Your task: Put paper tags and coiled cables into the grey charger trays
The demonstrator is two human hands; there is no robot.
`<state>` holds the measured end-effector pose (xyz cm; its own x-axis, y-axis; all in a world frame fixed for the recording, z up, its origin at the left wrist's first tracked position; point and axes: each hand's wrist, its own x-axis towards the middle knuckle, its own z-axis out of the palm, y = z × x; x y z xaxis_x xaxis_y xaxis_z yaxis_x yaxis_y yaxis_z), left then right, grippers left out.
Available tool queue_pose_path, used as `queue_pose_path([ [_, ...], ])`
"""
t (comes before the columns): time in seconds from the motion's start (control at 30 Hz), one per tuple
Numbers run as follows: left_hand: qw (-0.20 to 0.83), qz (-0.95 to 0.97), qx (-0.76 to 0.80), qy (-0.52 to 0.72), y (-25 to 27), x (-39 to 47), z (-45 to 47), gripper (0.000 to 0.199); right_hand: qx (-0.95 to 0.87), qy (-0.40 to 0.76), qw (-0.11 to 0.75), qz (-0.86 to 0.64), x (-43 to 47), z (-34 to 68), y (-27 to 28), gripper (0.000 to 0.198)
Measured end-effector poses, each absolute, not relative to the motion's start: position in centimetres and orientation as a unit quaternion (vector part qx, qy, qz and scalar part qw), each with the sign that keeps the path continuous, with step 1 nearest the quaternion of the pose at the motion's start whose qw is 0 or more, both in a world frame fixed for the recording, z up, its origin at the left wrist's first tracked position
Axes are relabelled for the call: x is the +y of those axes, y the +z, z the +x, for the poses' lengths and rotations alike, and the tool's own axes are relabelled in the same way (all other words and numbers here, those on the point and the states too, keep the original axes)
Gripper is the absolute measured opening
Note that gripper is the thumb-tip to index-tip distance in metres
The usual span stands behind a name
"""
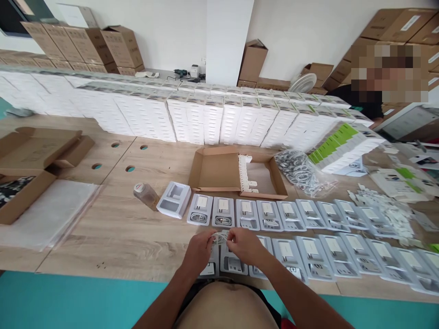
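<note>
White cable [220,235] in both hands [200,249] [245,244]

The cable [220,236] looks plastic, the table [137,242] wood-grained.

Okay so the cable [220,236] is a skinny white one, bunched in loose loops and held up by the left end of the front row of trays [223,261]. Those are pale plastic, flat, open side up. In the back row, trays two and three from the left each have a coiled cable [198,218] in the near pocket, white block [202,201] in the far one.
</note>
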<state>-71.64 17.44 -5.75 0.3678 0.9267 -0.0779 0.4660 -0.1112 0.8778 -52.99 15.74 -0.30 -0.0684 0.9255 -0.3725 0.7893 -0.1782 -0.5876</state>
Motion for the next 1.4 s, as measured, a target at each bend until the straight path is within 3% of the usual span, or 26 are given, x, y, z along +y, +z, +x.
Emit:
queue_pose_path([
  [0.07, 0.463, 0.663, 0.522, 0.272, -6.3, 17.4, -71.7, 0.031, -0.575, 0.494, 0.116, -0.642, 15.4, -53.4, -0.9, 0.006],
  [0.13, 0.494, 0.621, 0.541, 0.28, -6.6, 17.3, -71.8, 0.032, -0.538, 0.547, 0.148, -0.624, 15.3, -53.9, -1.6, 0.004],
  [0.33, 0.536, 0.571, 0.547, 0.297, -6.5, 17.1, -71.3, 0.032, -0.527, 0.438, 0.267, -0.678, 16.4, -55.0, -2.7, 0.012],
  [0.6, 0.573, 0.522, 0.533, 0.339, -6.8, 16.9, -70.8, 0.034, -0.397, 0.525, 0.389, -0.644, 16.7, -56.6, -5.1, 0.015],
  [0.73, 0.643, 0.455, 0.506, 0.352, -7.2, 16.8, -70.8, 0.039, -0.323, 0.595, 0.359, -0.643, 15.9, -56.7, -6.2, 0.018],
  [0.93, 0.664, 0.459, 0.506, 0.303, -7.9, 17.2, -71.4, 0.039, -0.543, 0.344, 0.28, -0.713, 15.7, -54.6, -4.7, 0.024],
  [1.2, 0.562, 0.669, 0.438, 0.213, -7.2, 17.9, -71.0, 0.029, -0.573, 0.514, 0.224, -0.598, 15.2, -50.2, -4.6, 0.01],
  [1.4, 0.535, 0.723, 0.387, 0.201, -6.9, 18.9, -68.2, 0.032, -0.536, 0.517, 0.255, -0.618, 14.2, -47.5, -5.6, 0.012],
])
